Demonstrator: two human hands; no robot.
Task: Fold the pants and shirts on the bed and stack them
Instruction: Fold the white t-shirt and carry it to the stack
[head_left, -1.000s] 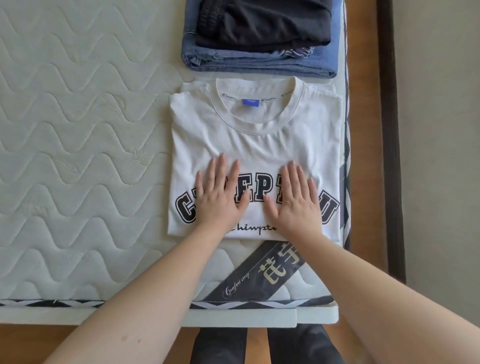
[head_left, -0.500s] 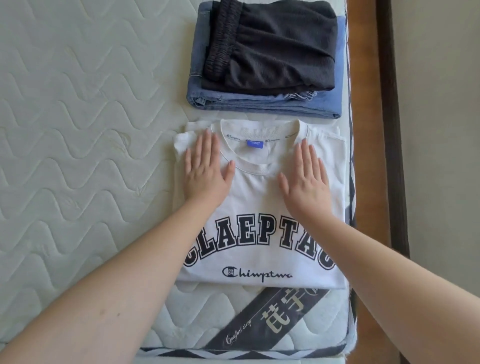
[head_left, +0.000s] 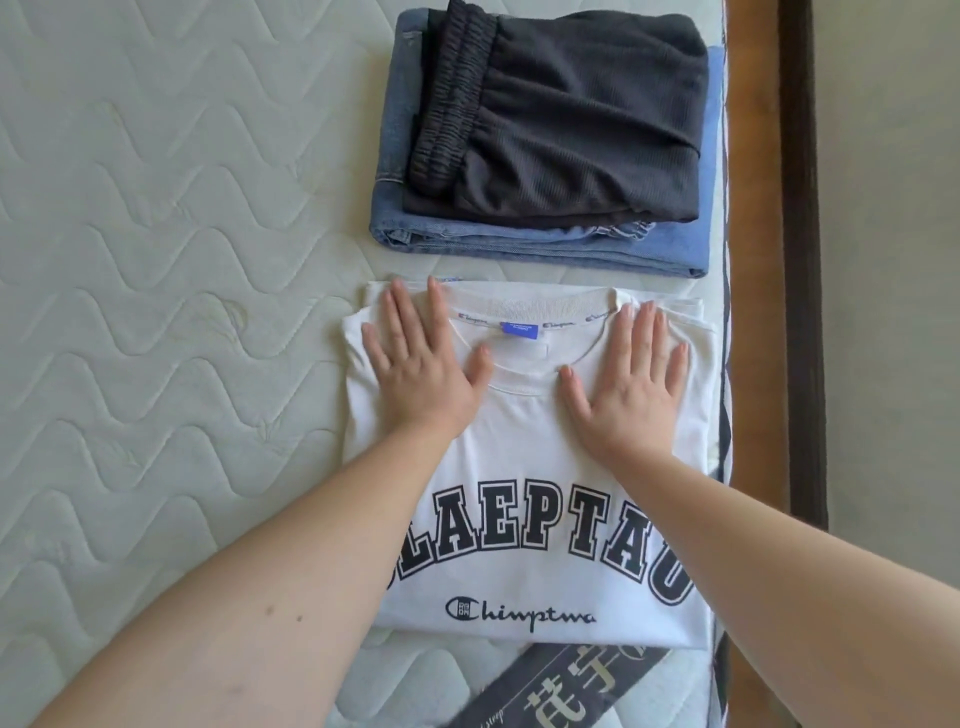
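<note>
The folded white shirt (head_left: 540, 467) lies face up at the near right edge of the bed (head_left: 156, 312), print toward the viewer. Both forearms reach over the print. The left hand (head_left: 415, 364) and right hand (head_left: 631, 382) lie flat, fingers straight and spread, holding nothing, 1 on each side of the collar. Judgement: the step is smoothing; even pressure outward toward the shoulders should flatten creases without shifting the folds. Beyond, black pants (head_left: 561, 114) sit on folded jeans (head_left: 545, 249), the likely stack for the shirt.
</note>
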